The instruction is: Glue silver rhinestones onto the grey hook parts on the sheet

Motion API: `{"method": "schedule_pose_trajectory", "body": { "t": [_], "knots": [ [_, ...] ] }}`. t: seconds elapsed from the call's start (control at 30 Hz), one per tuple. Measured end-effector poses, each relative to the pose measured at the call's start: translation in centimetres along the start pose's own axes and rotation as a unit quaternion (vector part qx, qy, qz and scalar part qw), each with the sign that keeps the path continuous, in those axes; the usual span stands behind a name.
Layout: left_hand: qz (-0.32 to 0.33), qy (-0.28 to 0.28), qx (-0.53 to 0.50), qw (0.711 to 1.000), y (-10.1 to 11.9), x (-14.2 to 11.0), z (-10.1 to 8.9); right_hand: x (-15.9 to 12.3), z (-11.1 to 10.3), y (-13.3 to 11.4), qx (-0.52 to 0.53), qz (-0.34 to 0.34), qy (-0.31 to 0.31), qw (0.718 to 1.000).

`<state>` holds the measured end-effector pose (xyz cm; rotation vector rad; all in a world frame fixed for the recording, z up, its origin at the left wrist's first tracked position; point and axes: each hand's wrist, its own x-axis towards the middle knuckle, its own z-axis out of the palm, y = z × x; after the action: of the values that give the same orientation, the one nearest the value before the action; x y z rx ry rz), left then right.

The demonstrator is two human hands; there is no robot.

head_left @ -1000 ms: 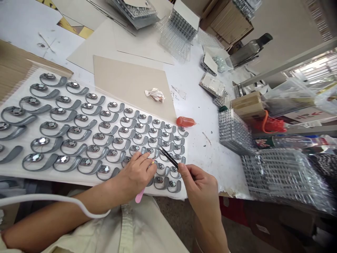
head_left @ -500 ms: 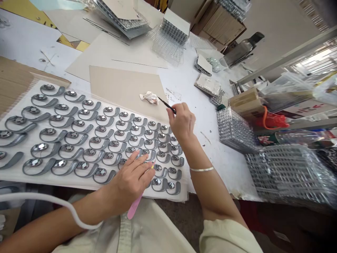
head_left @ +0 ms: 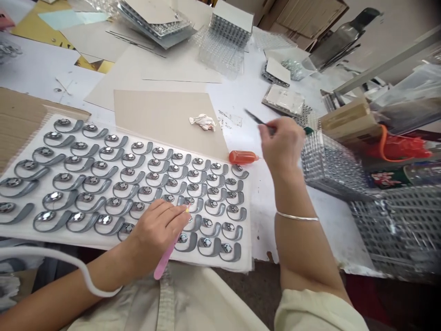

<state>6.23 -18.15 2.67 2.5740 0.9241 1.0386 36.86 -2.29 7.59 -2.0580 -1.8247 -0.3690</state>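
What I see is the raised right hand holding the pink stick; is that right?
No: the raised right hand holds black tweezers, not the pink stick. The pink stick is in the left hand, which rests on the grey hooks. The head view shows this.

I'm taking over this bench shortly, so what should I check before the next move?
Black tweezers pinched in the raised right hand, clear of the sheet: ok.
Pink stick with a yellow tip held in the left hand: ok.
Grey curved hooks in rows on the white sheet: ok.
Round silver centres seated on every hook: cannot tell, too small.
Hooks under the left hand undisturbed: cannot tell, hidden.
Orange-red plastic bottle lying apart from the hooks: ok.
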Motion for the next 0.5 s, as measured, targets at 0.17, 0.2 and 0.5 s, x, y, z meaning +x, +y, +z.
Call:
{"method": "schedule_pose_trajectory", "body": {
  "t": [0.17,0.2,0.5],
  "knots": [
    [-0.002,-0.02,-0.011,1.0,0.2,0.2,0.2,-3.5,1.2,7.1,-0.092,0.105,-0.065,0.988],
    [-0.001,-0.025,-0.015,1.0,0.3,0.3,0.2,-4.3,1.5,7.7,-0.098,0.096,-0.089,0.987],
    [0.006,-0.034,-0.022,0.999,1.0,0.8,0.0,-5.6,0.2,2.7,-0.067,-0.108,-0.185,0.975]
  ]
}}
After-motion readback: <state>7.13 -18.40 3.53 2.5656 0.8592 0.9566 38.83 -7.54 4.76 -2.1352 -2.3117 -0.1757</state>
